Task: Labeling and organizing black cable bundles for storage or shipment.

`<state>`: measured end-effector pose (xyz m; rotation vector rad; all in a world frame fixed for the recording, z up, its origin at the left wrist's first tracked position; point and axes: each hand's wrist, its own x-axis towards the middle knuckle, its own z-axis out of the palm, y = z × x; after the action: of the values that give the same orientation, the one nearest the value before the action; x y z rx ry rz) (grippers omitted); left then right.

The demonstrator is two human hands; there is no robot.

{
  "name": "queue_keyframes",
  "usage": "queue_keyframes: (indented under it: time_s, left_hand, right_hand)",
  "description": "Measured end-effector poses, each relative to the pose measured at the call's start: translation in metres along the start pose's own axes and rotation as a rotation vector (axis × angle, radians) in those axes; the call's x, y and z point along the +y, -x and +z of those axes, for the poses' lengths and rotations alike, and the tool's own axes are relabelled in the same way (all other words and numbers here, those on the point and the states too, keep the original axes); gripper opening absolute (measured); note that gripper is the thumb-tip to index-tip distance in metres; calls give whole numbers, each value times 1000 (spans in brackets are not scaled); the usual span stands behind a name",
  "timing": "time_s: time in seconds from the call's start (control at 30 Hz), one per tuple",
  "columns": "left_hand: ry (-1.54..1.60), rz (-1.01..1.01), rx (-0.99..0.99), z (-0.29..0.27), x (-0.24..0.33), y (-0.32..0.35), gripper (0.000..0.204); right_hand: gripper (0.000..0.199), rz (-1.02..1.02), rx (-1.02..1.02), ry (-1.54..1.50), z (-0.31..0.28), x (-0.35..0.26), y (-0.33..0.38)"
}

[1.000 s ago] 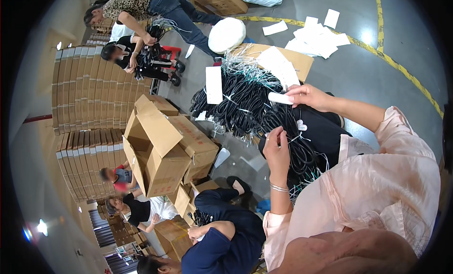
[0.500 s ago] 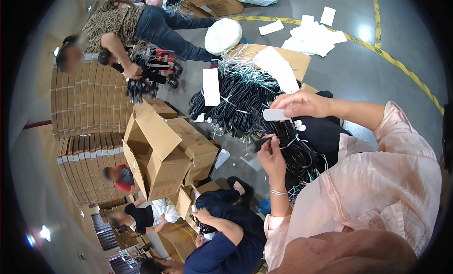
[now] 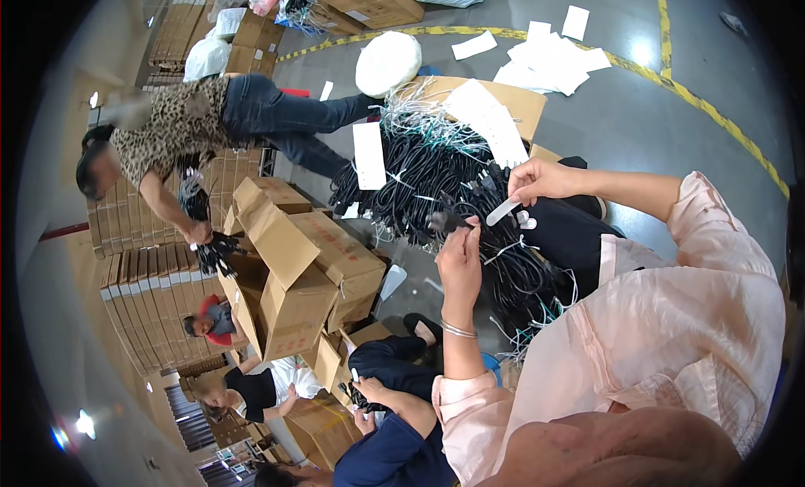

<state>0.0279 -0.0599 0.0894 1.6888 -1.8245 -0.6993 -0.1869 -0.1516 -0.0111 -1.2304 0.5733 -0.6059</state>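
Observation:
My left hand (image 3: 459, 256), with a bracelet at the wrist, pinches a black cable plug (image 3: 444, 222); the plug is blurred. To its right, my right hand (image 3: 537, 185) grips a narrow white label strip (image 3: 503, 211) between thumb and fingers. The strip's tip is close to the left fingers, apart from the plug. Below and beside both hands lies a large heap of black cables (image 3: 428, 173), tied in bundles, with white and green wire ends. Small white rounded tags (image 3: 526, 220) rest on my dark trousers.
Open cardboard boxes (image 3: 289, 315) stand left of the heap. A person in a patterned shirt (image 3: 176, 126) holds cable bundles there; one in navy (image 3: 394, 445) works below. White sheets (image 3: 549, 64) lie on the floor beyond, near a white round bundle (image 3: 388, 64) and yellow-black tape (image 3: 713, 110).
My left hand has shifted left and up with the plug. My right hand has turned the white strip edge-on. The person in the patterned shirt has swung a cable bundle to the open box.

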Motion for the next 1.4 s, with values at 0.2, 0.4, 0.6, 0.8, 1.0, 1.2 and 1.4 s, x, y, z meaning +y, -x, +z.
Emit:
queue_keyframes:
  time_s: [0.2,0.4,0.6,0.8,1.0,1.2,1.4]
  left_hand:
    - [379,-225,-237,-5,-24,-30,11]
    - [476,-333,-483,-16,-32,-58,11]
    - [358,-308,-540,-12,-28,-69,15]
    - [198,-273,-516,-12,-25,-74,14]
    - [182,-280,-508,-9,-24,-75,15]
    - [145,-289,-480,-9,-18,-76,14]
    - [142,-300,-463,-15,-22,-79,14]
  right_hand:
    - [8,42,70,-37,2,11,7]
    - [8,40,85,-101,10,19,-3]
    - [8,32,54,-157,20,21,-12]
    - [8,48,85,-64,34,3,-17]
    - [9,25,104,-53,37,9,-18]
    - [10,-9,106,-85,36,18,-21]
    - [10,22,68,-84,35,6,-26]
